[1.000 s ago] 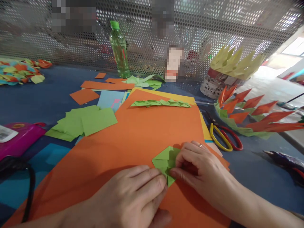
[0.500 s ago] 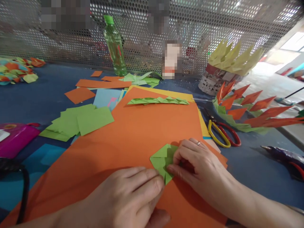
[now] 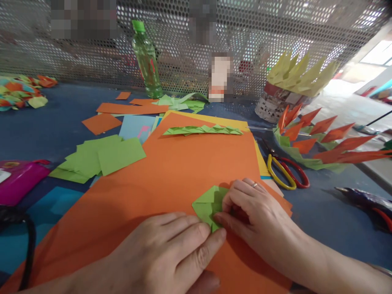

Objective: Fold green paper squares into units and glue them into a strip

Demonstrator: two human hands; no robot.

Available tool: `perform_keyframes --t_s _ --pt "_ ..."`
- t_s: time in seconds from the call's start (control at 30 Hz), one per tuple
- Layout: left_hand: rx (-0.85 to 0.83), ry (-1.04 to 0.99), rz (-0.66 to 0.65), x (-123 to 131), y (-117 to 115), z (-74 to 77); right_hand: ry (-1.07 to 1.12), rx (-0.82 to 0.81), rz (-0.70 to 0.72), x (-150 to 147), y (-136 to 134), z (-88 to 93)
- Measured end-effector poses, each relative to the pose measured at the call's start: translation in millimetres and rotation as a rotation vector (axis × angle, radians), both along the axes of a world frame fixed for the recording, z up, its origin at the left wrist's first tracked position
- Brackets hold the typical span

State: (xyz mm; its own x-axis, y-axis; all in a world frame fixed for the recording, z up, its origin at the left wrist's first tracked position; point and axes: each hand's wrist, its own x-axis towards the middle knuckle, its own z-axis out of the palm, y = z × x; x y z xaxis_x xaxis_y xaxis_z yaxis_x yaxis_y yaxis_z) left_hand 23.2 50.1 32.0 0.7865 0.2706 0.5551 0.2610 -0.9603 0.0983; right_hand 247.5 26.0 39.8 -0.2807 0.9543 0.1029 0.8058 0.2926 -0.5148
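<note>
A small piece of folded green paper (image 3: 206, 207) lies on a large orange sheet (image 3: 190, 167) in front of me. My right hand (image 3: 251, 208) pinches its right side between thumb and curled fingers. On the lower left edge rest the fingertips of my left hand (image 3: 183, 245); its index finger stretches along the bottom corner, and its fingers lie fairly flat. The left thumb shows below, apart from the paper. Farther up the orange sheet lies a zigzag folded green strip (image 3: 203, 130).
Green paper squares (image 3: 98, 157) overlap at left. Scissors (image 3: 286, 171) with yellow and red handles lie at right, near an orange-and-green paper ring (image 3: 324, 139). A green bottle (image 3: 147, 61) stands before a perforated metal screen (image 3: 183, 53). A purple pouch (image 3: 24, 179) lies far left.
My left index finger has stretched out to the right, over the bottom corner of the folded green paper. My right hand keeps its pinch in nearly the same place.
</note>
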Motion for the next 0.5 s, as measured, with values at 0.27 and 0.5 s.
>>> perform_keyframes --t_s 0.27,0.5 --pt "-0.2 0.092 0.072 0.0 -7.0 3.3 0.002 0.017 -0.005 -1.0 -0.7 -0.2" --pt "-0.358 0.152 0.018 -1.0 -1.3 7.4 0.034 -0.037 -0.019 -0.9 -0.3 4.0"
